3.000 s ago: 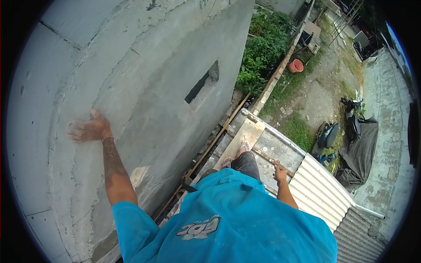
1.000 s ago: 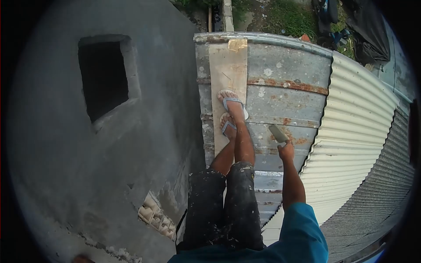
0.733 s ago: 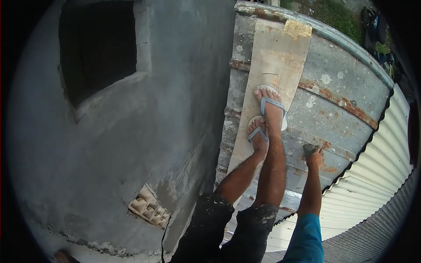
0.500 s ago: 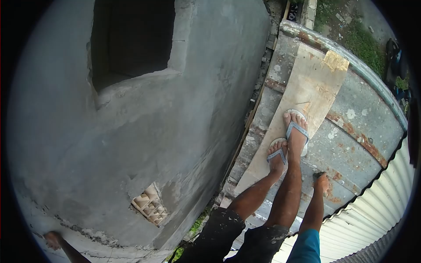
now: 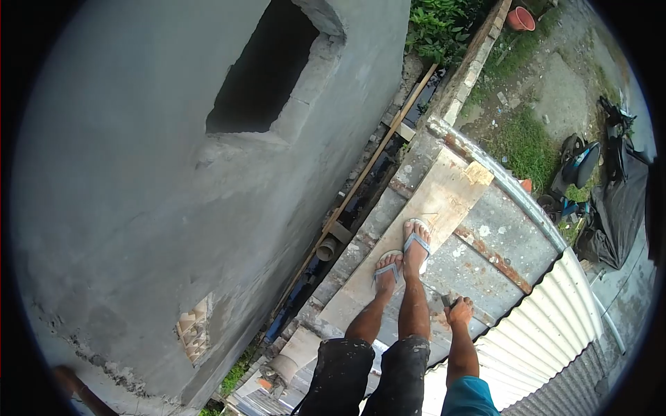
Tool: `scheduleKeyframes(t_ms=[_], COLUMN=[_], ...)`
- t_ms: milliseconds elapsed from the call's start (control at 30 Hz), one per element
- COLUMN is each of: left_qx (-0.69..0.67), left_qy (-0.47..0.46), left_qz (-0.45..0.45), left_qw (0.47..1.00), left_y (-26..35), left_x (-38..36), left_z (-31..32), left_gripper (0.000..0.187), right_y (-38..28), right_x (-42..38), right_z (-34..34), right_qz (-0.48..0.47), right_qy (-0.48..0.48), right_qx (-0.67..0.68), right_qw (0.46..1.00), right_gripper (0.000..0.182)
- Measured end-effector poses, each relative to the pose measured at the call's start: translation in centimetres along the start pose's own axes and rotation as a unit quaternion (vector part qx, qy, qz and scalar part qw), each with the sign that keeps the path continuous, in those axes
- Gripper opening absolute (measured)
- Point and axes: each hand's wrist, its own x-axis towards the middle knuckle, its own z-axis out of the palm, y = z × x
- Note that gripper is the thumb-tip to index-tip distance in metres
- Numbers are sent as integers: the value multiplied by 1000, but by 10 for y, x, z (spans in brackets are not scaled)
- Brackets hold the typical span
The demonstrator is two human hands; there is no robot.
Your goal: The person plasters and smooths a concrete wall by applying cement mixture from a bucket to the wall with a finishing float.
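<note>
Wall: we see grey rendered masonry filling the left half of the frame, with a dark square opening near the top centre and a patch of bare hollow block at lower left, where the render has not covered it.
Roof: rusted metal sheets run from centre to lower right, turning to pale corrugated sheet at the right edge; we judge it too thin to tread on directly.
Yard: at upper right, far below, we see grass, a black tarpaulin and an orange pot.
Plank: a bare wooden board lies along the roof beside the wall, likely to spread our weight.
Feet: both sandalled feet stand close together on the plank, toes toward the roof edge.
Right hand: it hangs beside the right leg at lower centre, clenched around a small dark tool; we think a trowel, though too little shows to be sure.
Left hand: only a forearm shows at the lower left edge against the wall, perhaps for balance; the hand is out of frame.
</note>
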Motion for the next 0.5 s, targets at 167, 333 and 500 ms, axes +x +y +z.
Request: scheduleKeyframes(t_ms=[167,333,500], left_qx=[3,95,176], left_qy=[10,127,244], left_qz=[-15,-19,-54], left_qw=[1000,987,952], left_y=[-60,-135,-212], left_x=[59,124,187], left_z=[8,-9,-36], left_gripper=[92,92,92], right_y=[-3,-38,-95], right_x=[24,28,17], right_z=[-51,-89,-131], right_qz=[-80,-155,-223], right_qy=[46,130,145], right_qx=[91,132,139], right_qw=[992,970,954], right_gripper=[44,37,37])
